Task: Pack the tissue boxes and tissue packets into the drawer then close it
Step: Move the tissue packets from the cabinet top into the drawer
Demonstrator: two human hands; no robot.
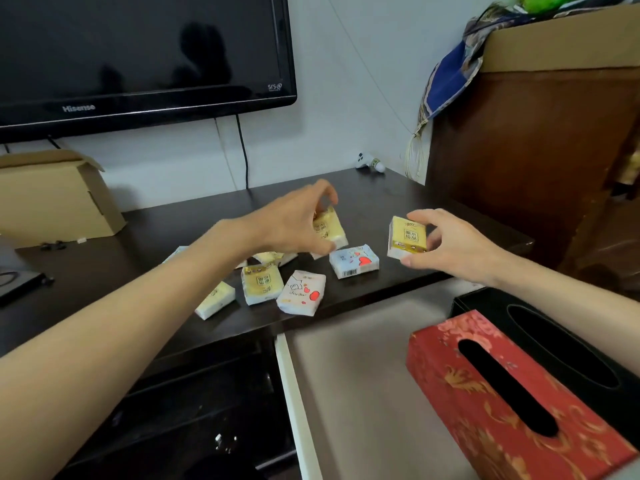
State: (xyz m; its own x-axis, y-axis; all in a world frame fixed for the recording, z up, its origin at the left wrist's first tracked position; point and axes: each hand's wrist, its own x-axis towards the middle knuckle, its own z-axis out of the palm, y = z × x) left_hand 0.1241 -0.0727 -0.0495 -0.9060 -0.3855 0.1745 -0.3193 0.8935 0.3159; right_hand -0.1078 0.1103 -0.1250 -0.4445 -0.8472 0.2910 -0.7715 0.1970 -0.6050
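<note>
Several small tissue packets lie on the dark desk (156,237). My left hand (298,223) grips a yellow packet (329,230) just above the pile. My right hand (446,244) pinches another yellow packet (407,239) and holds it off the desk. A blue-white packet with a heart (353,261), a pink-white packet (302,292) and a yellow packet (261,284) lie below my left hand. The open drawer (346,375) sits under the desk edge. A red tissue box (485,420) and a black tissue box (554,341) stand in its right part.
A black television (138,53) hangs on the wall behind the desk. An open cardboard box (52,199) stands at the back left. A brown cabinet (530,161) with a carton and cloth on top rises at the right. A small white object (370,163) lies near the back corner.
</note>
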